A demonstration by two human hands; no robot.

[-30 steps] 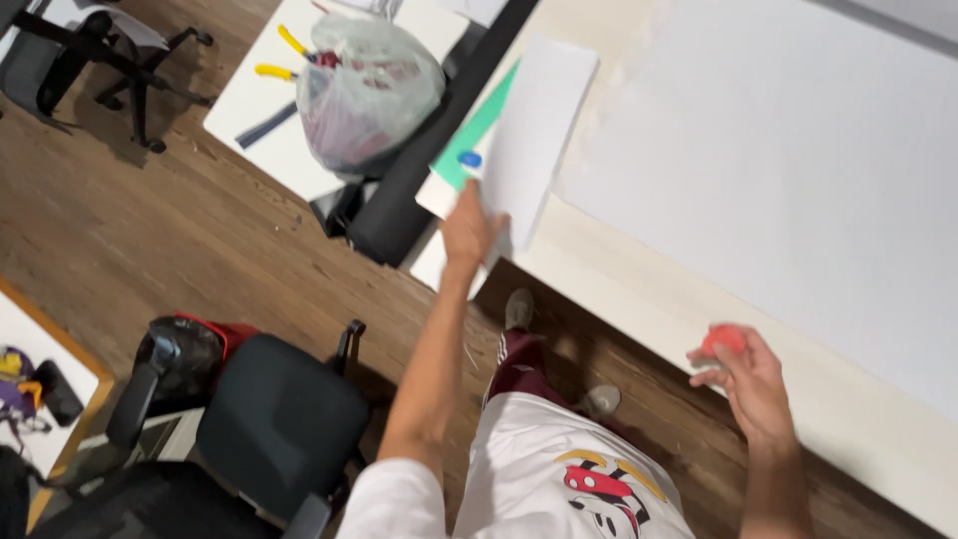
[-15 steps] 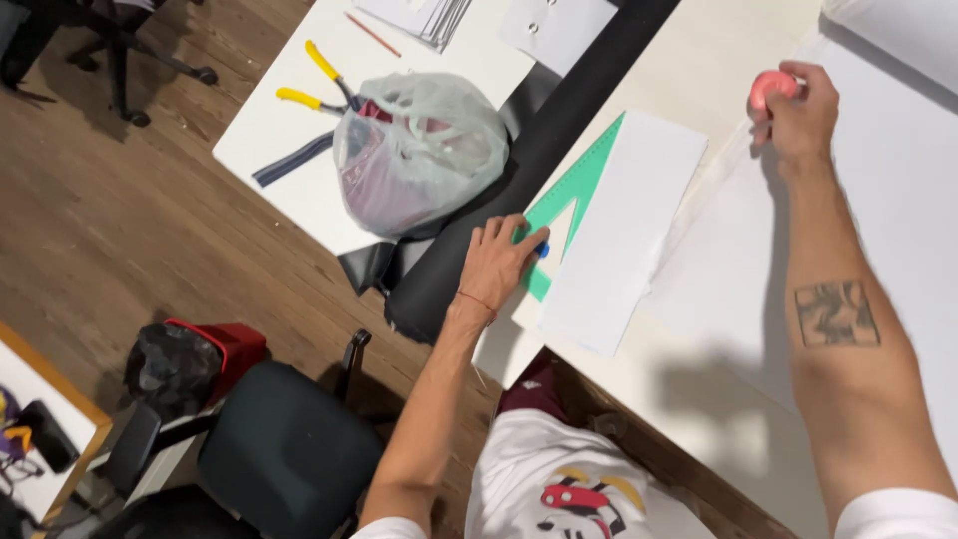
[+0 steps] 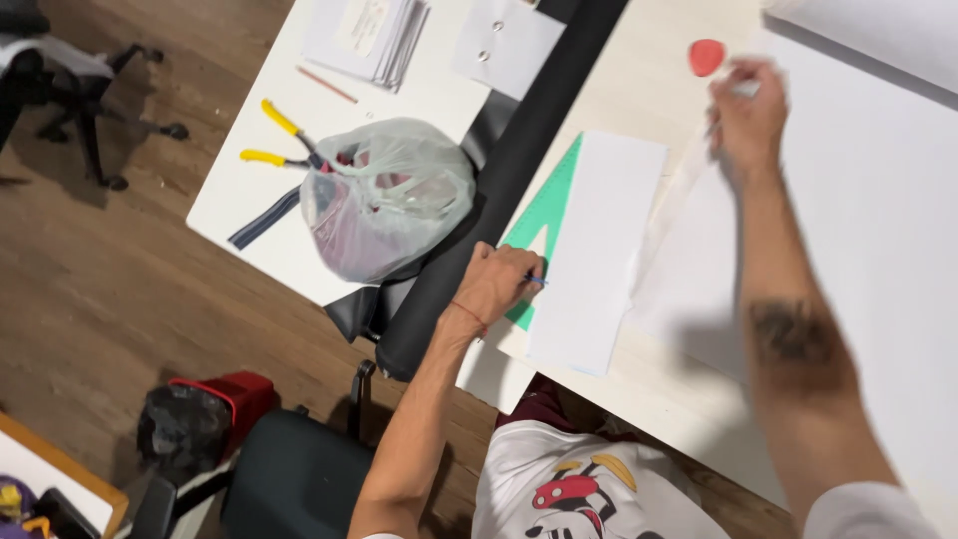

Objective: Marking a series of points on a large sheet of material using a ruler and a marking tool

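Observation:
My left hand (image 3: 494, 284) rests at the table's near edge, closed around a blue pen (image 3: 535, 281) whose tip touches a green triangle (image 3: 544, 215). A narrow white sheet (image 3: 599, 250) lies over the triangle's right part. My right hand (image 3: 748, 115) is stretched far across the table and is blurred. Its fingers are curled at the top corner of a thin translucent sheet (image 3: 679, 220); whether they pinch it is unclear. A small red rounded object (image 3: 706, 57) lies on the table just left of and beyond that hand, apart from it.
A large white sheet (image 3: 878, 200) covers the table's right side. A long black roll (image 3: 519, 160) runs between the tables. The left table holds a plastic bag (image 3: 384, 195), yellow-handled pliers (image 3: 279, 140), a pencil (image 3: 324, 85) and stacked papers (image 3: 364, 30). A black chair (image 3: 289, 479) and a red bin (image 3: 215, 394) stand below.
My right hand held the red object half a second ago; now the object lies on the table and the hand has drawn slightly back. The left hand has slid down along the green triangle.

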